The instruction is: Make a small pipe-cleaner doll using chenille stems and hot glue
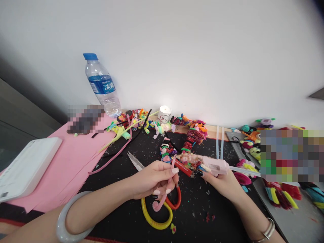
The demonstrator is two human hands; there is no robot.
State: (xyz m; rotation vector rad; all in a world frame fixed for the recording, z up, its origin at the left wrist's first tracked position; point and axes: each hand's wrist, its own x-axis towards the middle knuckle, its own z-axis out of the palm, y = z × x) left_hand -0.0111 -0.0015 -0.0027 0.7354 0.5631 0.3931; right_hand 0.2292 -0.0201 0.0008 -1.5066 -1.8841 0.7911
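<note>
Between the fingers of my left hand (158,179) is a pink pipe cleaner (159,205), its lower end curled into a small coil. My right hand (220,184) is wrapped round a pale pink hot glue gun (215,166), with a clear glue stick (244,170) sticking out of its back. The gun's nozzle end points left, close to the top of the pipe cleaner; whether they touch I cannot tell. Under my left hand lie scissors (158,221) with yellow and red handles, blades pointing up and left. A red strip with print (184,168) lies beneath the gun.
Pipe-cleaner figures (165,128) and loose strips line the black mat's (121,195) back edge. A water bottle (102,86) leans against the wall beside a white paper cup (164,114). Pink paper (60,162) and a white box (30,167) are left; more pipe-cleaner pieces (280,195) lie right.
</note>
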